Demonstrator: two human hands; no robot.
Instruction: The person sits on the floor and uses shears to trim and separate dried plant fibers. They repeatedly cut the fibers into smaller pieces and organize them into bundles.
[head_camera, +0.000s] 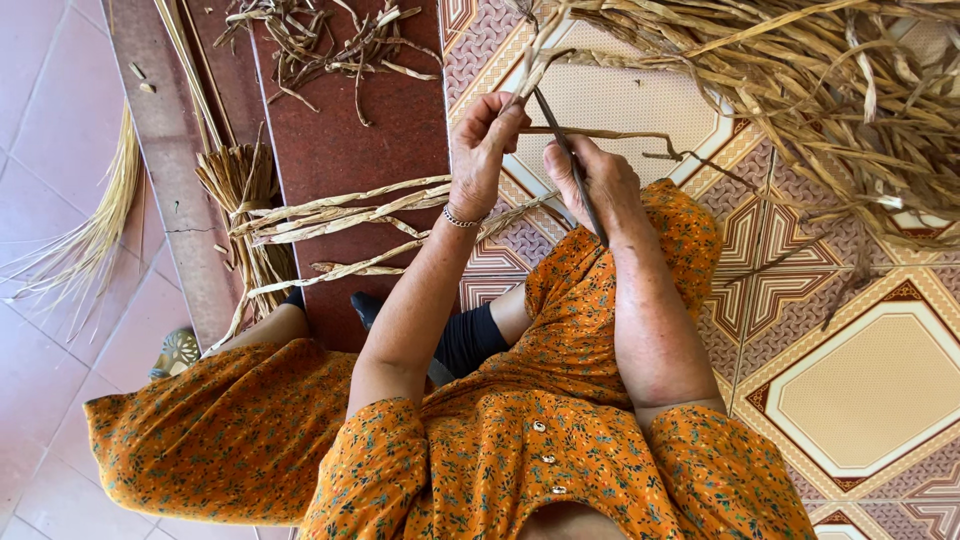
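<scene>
My left hand (480, 150) pinches a thin dried plant strip (610, 133) near its end, a thin bracelet on the wrist. My right hand (595, 180) grips a slim dark blade-like tool (565, 150) that crosses the strip between both hands. Long twisted dried leaves (340, 210) trail left from under my left hand across the red step. I wear an orange flowered dress (560, 440), seated above the floor.
A big heap of dried leaves (800, 90) lies at the upper right on the patterned tile floor (860, 390). A bound bundle of stalks (240, 185) and loose scraps (320, 35) rest on the dark red step (345, 130). Pale fibres (95, 225) lie on pink tiles left.
</scene>
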